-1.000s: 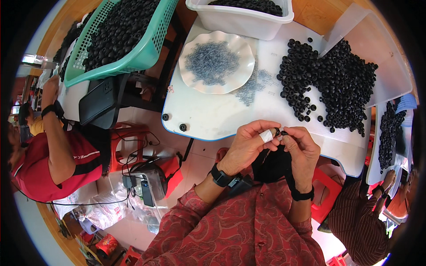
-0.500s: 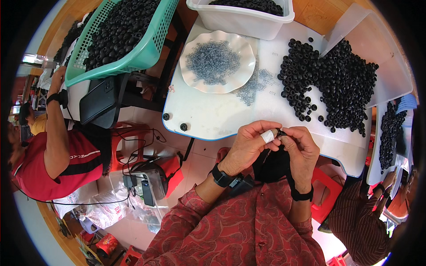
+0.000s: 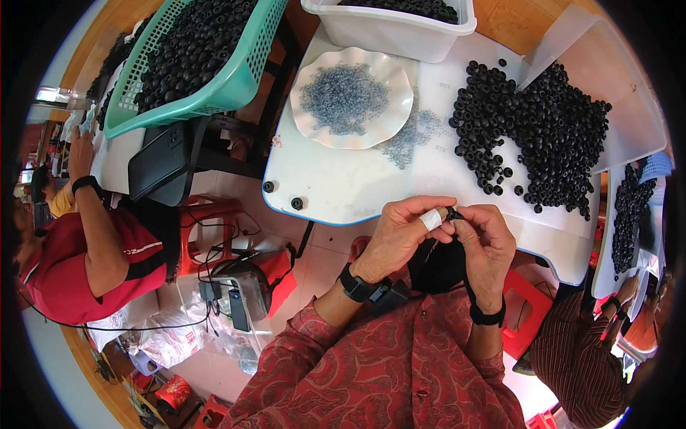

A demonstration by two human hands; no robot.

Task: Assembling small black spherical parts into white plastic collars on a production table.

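Observation:
Just off the table's near edge, my left hand and my right hand meet fingertip to fingertip. Between them they pinch a small black ring-like part, mostly covered by my fingers. White tape wraps one finger of the left hand. Beyond my hands, a wavy-rimmed white plate holds a heap of tiny clear bluish rings, and more of these lie beside it. To the right spreads a large pile of black ring-shaped parts. Two single black parts rest at the table's left corner.
A white tub of black parts stands at the back, and a translucent bin lies tipped behind the pile. A green basket full of black parts is at left. A co-worker in red sits left, another in stripes right.
My hands have barely moved and keep the black part pinched between them. At the left, the co-worker's arm has shifted away from the green basket's corner.

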